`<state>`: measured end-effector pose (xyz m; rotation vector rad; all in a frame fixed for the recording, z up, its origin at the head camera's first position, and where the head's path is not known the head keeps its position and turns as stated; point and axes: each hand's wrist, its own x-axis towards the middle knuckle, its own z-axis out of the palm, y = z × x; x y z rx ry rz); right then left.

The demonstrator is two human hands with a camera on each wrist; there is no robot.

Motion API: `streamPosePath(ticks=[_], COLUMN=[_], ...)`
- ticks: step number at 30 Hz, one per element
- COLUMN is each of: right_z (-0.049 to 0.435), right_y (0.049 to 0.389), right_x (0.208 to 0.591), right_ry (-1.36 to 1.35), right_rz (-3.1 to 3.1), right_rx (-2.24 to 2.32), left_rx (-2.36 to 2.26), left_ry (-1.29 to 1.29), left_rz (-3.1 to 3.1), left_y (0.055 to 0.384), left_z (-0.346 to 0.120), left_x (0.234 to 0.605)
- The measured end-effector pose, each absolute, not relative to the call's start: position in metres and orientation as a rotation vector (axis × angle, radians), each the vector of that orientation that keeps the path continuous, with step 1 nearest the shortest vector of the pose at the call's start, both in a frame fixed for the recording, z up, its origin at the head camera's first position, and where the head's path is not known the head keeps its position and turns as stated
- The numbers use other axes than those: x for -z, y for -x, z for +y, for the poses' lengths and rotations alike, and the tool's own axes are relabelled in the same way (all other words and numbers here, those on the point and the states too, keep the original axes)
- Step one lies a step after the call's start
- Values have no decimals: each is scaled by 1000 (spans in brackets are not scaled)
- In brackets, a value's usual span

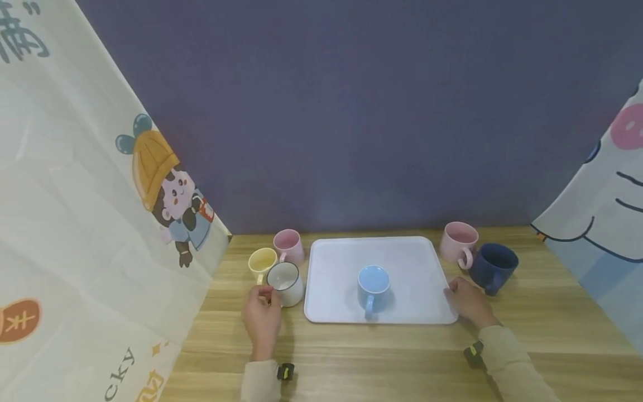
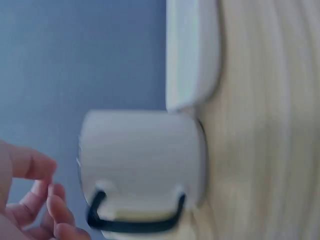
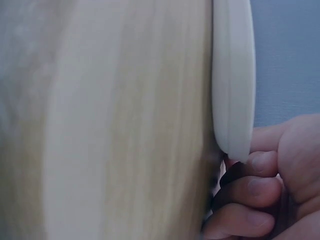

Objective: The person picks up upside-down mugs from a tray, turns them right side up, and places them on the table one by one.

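A white tray (image 1: 341,279) lies on the wooden table, bearing a light blue mug (image 1: 373,285) whose handle faces me. At its right edge my right hand (image 1: 470,301) pinches the rim; in the right wrist view the thumb is over the tray edge (image 3: 234,75) and curled fingers (image 3: 250,192) are below it. My left hand (image 1: 262,318) hovers by a white mug (image 1: 291,291) with a dark rim. The left wrist view has the loosely bent fingers (image 2: 60,210) near the thumb, holding nothing, apart from that mug and its black handle (image 2: 137,225).
Behind the white mug stand a yellow mug (image 1: 263,261) and a pink mug (image 1: 289,247). Right of the tray are another pink mug (image 1: 458,243) and a dark blue mug (image 1: 494,265), close to my right hand. A dark wall panel (image 1: 372,123) rises behind the table.
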<state>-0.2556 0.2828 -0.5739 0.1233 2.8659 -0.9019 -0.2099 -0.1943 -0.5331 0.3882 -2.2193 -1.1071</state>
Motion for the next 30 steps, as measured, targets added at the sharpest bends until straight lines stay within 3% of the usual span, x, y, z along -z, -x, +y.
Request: streamPosePath(ticks=[11, 20, 30], right_z=[283, 285, 283], right_y=[256, 257, 256], right_x=[577, 575, 574], right_ry=[-104, -107, -125], right_rz=[2888, 2887, 2867], right_rx=[880, 888, 894], left_rx=[1485, 1610, 1708], left_ry=[-89, 197, 289], left_rz=[-2335, -2614, -2673], left_y=[210, 213, 212], left_z=[-135, -74, -47], left_x=[522, 543, 545])
